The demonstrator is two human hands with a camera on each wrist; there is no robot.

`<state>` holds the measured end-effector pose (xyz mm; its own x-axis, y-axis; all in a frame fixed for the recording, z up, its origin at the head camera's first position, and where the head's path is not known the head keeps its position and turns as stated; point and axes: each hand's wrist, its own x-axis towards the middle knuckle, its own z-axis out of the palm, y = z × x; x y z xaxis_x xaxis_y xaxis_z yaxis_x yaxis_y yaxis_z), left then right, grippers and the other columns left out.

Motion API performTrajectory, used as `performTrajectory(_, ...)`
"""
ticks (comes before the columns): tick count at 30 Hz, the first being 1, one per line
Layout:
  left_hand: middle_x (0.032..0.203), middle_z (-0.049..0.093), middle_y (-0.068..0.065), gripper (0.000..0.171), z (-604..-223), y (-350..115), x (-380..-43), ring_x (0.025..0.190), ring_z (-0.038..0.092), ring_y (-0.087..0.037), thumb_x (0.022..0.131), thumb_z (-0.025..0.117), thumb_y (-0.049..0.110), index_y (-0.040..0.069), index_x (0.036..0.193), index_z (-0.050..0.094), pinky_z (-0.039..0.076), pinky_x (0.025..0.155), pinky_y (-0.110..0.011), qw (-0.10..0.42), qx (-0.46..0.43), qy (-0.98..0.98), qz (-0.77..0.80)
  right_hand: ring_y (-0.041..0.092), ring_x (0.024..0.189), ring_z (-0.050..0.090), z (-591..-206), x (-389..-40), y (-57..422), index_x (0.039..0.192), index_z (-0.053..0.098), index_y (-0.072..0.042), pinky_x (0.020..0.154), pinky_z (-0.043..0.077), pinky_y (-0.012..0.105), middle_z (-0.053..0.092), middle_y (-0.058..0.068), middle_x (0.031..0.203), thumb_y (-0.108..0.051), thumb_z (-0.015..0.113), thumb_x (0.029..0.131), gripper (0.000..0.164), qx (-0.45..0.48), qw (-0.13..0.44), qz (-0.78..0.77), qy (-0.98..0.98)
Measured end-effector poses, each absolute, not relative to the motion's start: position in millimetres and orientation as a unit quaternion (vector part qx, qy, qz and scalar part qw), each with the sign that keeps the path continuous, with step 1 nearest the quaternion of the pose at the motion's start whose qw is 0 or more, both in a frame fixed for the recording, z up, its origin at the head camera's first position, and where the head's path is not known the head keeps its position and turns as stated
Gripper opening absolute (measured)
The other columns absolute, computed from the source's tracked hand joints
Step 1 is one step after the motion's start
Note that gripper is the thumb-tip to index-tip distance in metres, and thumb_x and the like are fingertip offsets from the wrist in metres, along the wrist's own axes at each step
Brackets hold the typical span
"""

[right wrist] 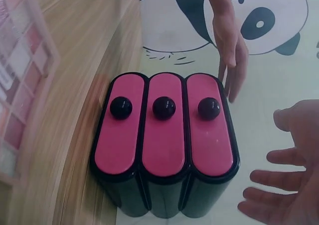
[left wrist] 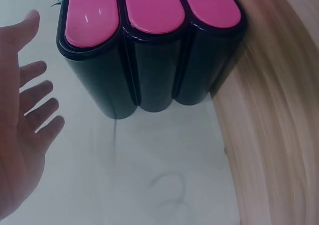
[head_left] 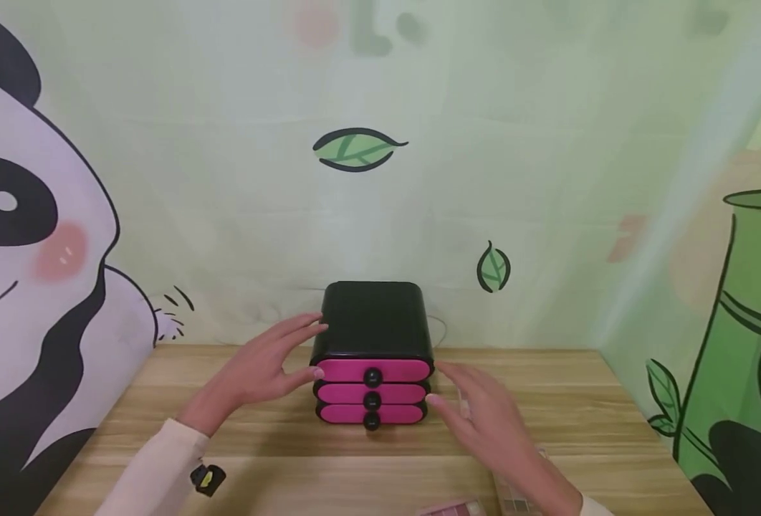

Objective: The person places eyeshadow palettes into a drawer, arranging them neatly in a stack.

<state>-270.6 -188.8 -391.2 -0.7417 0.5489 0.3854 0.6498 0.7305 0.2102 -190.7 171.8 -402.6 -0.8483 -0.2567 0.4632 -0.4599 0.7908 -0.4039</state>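
A small black drawer box [head_left: 377, 319] with three stacked pink drawer fronts stands at the back of the table. Each drawer front has a round black knob [right wrist: 164, 108], and all three drawers look closed. To the box's left is my left hand [head_left: 264, 362], its fingers spread and reaching toward the upper side. My right hand [head_left: 486, 412] is at the right side, fingers extended and thumb near the lower drawers. Both wrist views show a gap between the hand and the box. Neither hand holds anything.
Near the front right of the wooden table [head_left: 277, 487] lies a pink-toned palette with square sections [head_left: 451, 509]. A second flat, clear-lidded case [head_left: 512, 494] lies partly under my right forearm. Behind the table hangs a backdrop [head_left: 238, 179] printed with pandas, leaves and bamboo.
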Motion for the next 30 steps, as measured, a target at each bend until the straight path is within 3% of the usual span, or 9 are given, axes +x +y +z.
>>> performTrajectory(6,0.156,0.049,-0.006,0.063,-390,-179,-283,0.143,0.047,-0.032,0.095,0.066,0.054,0.017,0.145,0.059,0.042,0.112,-0.057,0.111,-0.328,-0.917,-0.196,0.022,0.123,0.065,-403,-201,155,0.135,0.068,-0.019,0.101,0.054,0.046,0.069,0.001,0.133,-0.053,0.07,0.093,0.053,0.195,0.18,0.307,-0.914)
performTrajectory(13,0.146,0.06,-0.007,0.045,-394,-180,-293,0.135,0.056,-0.032,0.098,0.068,0.041,0.013,0.133,0.07,0.046,0.109,-0.055,0.103,-0.349,-0.903,-0.228,0.019,0.117,0.068,-408,-207,132,0.13,0.071,-0.016,0.097,0.057,0.04,0.073,-0.001,0.124,-0.037,0.081,0.087,0.049,0.199,0.17,0.366,-0.893)
performTrajectory(17,0.142,0.063,-0.008,0.04,-396,-182,-296,0.131,0.059,-0.032,0.097,0.071,0.033,0.012,0.131,0.071,0.049,0.106,-0.054,0.108,-0.361,-0.895,-0.24,0.016,0.112,0.07,-414,-210,122,0.125,0.073,-0.018,0.093,0.058,0.038,0.075,-0.004,0.118,-0.039,0.081,0.087,0.045,0.193,0.162,0.387,-0.887)
performTrajectory(23,0.14,0.064,-0.008,0.036,-398,-183,-301,0.13,0.061,-0.031,0.096,0.073,0.028,0.013,0.129,0.073,0.051,0.104,-0.052,0.112,-0.369,-0.886,-0.257,0.012,0.091,0.074,-424,-221,110,0.117,0.076,-0.016,0.078,0.062,0.034,0.078,-0.003,0.107,-0.041,0.083,0.084,0.042,0.184,0.159,0.433,-0.868)
performTrajectory(30,0.141,0.064,-0.008,0.036,-399,-185,-300,0.131,0.06,-0.032,0.097,0.072,0.029,0.014,0.129,0.072,0.052,0.103,-0.052,0.105,-0.367,-0.886,-0.264,0.005,0.084,0.071,-433,-230,101,0.118,0.076,-0.016,0.074,0.059,0.022,0.078,-0.003,0.102,-0.043,0.084,0.083,0.045,0.179,0.154,0.412,-0.88)
